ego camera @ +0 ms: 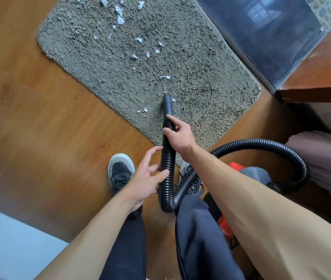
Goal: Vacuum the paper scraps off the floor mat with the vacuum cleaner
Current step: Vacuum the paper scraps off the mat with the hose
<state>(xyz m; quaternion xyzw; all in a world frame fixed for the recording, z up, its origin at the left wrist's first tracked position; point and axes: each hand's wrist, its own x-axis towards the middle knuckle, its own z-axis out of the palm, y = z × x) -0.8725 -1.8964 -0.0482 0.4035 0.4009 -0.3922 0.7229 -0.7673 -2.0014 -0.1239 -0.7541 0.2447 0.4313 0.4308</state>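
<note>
Hose (167, 158): black, ribbed, with a smooth cuff at the mouth. The held section's long axis runs near vertical in the frame, mouth pointing to the top, tip down on the lower part of the floor mat (201, 77), near its lower-left edge. Below the hands it U-bends at lower centre, climbs right, arcs across and drops to the vacuum body (255, 172), grey and red, at right centre behind my view of the right forearm.

Right hand (180, 136): wrapped round the hose just behind the cuff, index finger laid along it.
Left hand (146, 176): spread, thumb tip and fingertips touching the hose's left side lower down, not wrapped.

Paper scraps (120, 20): small, white, torn. I see a trail from top centre down to the mouth; the nearest are just beside the cuff, two more left of it.

Mat: grey-green shag, rounded corners, lying diagonal.

Edges: dark panel (261, 37) along the mat's upper-right side, wooden ledge (322, 73) at right. Wood floor (39, 118) open across the left half. Shoe (120, 172) just left of the left hand.
</note>
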